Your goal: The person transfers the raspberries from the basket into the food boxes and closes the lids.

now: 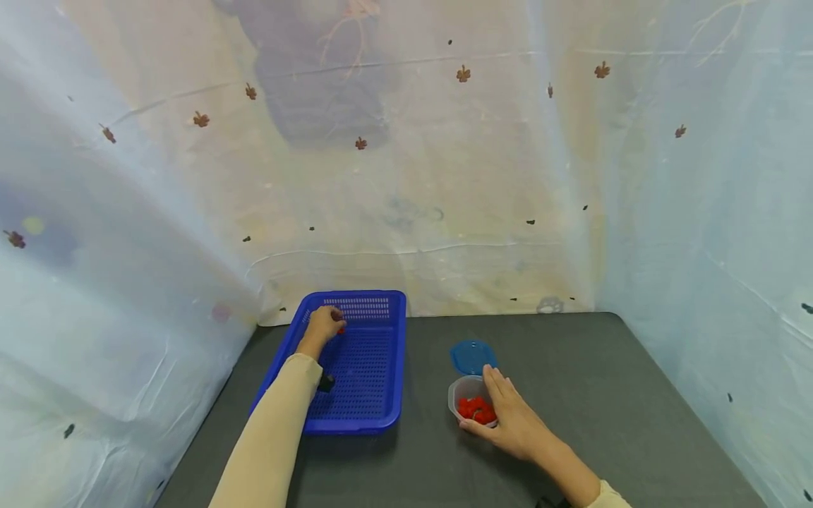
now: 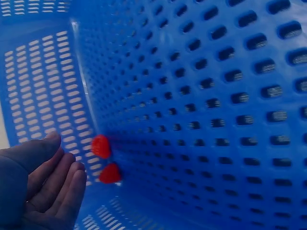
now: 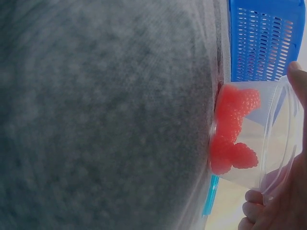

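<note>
My left hand (image 1: 322, 326) is inside the blue perforated basket (image 1: 365, 384), over its far left corner. In the left wrist view its fingers are loosely bent, with nothing between them. Just beyond the fingertips, two red raspberries, an upper raspberry (image 2: 100, 146) and a lower raspberry (image 2: 110, 173), lie in the basket's corner. My right hand (image 1: 514, 420) holds a clear plastic tub (image 3: 259, 127) by its rim, thumb on one side and fingers on the other. The tub stands upright on the table, with several raspberries (image 1: 471, 408) at its bottom.
A round blue lid (image 1: 473, 356) lies on the dark grey table (image 1: 438, 466) just behind the tub. The basket stands on the left part of the table. Pale patterned sheeting (image 1: 406, 190) hangs behind the table and along both sides.
</note>
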Demonstrator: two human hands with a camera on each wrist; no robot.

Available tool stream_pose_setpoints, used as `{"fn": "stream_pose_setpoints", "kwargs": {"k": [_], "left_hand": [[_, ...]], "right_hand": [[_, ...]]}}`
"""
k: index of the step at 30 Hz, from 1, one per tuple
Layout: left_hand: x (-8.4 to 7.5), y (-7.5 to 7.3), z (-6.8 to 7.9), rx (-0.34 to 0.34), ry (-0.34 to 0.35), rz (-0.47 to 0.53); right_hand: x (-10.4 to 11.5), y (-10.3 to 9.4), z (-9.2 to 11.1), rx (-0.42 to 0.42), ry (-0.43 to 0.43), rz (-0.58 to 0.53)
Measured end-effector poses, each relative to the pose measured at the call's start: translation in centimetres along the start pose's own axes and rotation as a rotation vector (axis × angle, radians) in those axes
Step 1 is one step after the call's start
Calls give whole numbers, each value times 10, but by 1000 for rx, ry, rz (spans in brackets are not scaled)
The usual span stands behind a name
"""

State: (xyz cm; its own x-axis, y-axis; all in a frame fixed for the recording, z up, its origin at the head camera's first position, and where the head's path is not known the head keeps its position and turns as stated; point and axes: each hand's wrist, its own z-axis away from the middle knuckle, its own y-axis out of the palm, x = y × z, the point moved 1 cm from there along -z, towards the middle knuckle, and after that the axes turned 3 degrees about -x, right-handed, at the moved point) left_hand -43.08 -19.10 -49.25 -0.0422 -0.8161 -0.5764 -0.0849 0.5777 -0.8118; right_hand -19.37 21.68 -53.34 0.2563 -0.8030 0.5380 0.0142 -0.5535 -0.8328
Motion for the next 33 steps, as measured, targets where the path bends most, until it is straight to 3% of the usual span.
{"fn": "stream_pose_setpoints", "kwargs": {"k": [8,19,27,33], "left_hand": [[5,-1,4,25,13,3],[12,6,2,51,-34,-2],[16,8,0,66,-8,-58],[19,9,-2,85,-12,-45]], "right_hand": [[-2,2,-1,-8,-10,18],[-1,3,-1,21,8,16],[-1,3,-1,14,7,18],[0,2,0,-1,6,16]]}}
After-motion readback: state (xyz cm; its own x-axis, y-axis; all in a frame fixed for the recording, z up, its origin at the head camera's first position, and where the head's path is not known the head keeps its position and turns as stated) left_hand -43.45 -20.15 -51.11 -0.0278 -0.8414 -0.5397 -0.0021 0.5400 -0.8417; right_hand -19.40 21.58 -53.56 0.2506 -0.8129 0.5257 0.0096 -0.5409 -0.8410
